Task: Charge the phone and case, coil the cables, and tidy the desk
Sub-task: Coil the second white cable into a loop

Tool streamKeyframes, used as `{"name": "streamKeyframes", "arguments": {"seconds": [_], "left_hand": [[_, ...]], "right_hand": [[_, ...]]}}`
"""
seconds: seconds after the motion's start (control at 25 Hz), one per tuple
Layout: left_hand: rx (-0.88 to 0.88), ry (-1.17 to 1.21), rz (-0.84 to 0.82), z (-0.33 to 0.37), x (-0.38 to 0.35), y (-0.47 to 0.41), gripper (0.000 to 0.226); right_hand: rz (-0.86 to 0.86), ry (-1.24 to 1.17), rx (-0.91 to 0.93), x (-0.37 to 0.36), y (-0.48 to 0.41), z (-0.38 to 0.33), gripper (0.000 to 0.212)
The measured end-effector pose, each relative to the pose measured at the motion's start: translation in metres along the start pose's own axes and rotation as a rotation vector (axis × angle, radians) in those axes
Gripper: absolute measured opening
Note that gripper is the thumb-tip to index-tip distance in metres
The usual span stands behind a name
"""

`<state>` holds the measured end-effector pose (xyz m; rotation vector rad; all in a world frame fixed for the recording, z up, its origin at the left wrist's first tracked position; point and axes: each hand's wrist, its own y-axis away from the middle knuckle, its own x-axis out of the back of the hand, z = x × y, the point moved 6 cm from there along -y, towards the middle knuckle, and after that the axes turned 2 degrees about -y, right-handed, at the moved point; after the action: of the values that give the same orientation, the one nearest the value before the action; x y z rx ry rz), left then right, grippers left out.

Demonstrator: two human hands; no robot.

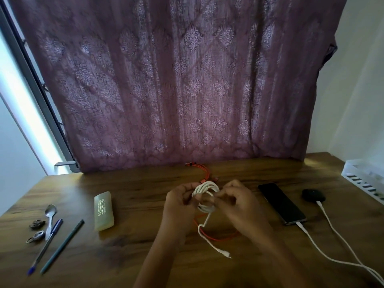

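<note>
Purple curtain [176,80], wooden desk [135,183], left hand [179,206] and right hand [241,204] both gripping white cable coil [204,190] above desk centre, orange cable [205,173] beneath, phone [281,202] plugged in right of hands, yellowish box [104,210] left, print unreadable, black case [313,195] cabled beside phone

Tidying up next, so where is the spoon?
In the head view, the spoon lies on the desk's far left side, right beside the blue pen.
</note>
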<state>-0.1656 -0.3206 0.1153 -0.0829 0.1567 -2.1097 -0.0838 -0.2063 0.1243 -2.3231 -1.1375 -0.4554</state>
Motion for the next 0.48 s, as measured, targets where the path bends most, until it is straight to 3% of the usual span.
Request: {"name": "streamKeyframes", "arguments": {"seconds": [0.12, 0.24, 0.36, 0.48], "left_hand": [[-0.146, -0.229, 0.003, 0.002, -0.002, 0.001, 0.035], [-0.311, -0.457, -0.002, 0.012, -0.01, 0.006, 0.024], [-0.399, -0.506, 0.069, 0.02, -0.012, 0.01, 0.033], [-0.267, -0.425, 0.126, 0.016, -0.004, 0.008, 0.025]], "right_hand": [[-0.121, -0.321, -0.204, -0.003, -0.006, 0.008, 0.019], [-0.166, -0.462, -0.428, -0.003, -0.008, 0.02, 0.012], [-0.184, -0.523, -0.436, 0.001, -0.01, 0.018, 0.024], [-0.239, -0.62, -0.376, 0.005, -0.007, 0.011, 0.025]]}}
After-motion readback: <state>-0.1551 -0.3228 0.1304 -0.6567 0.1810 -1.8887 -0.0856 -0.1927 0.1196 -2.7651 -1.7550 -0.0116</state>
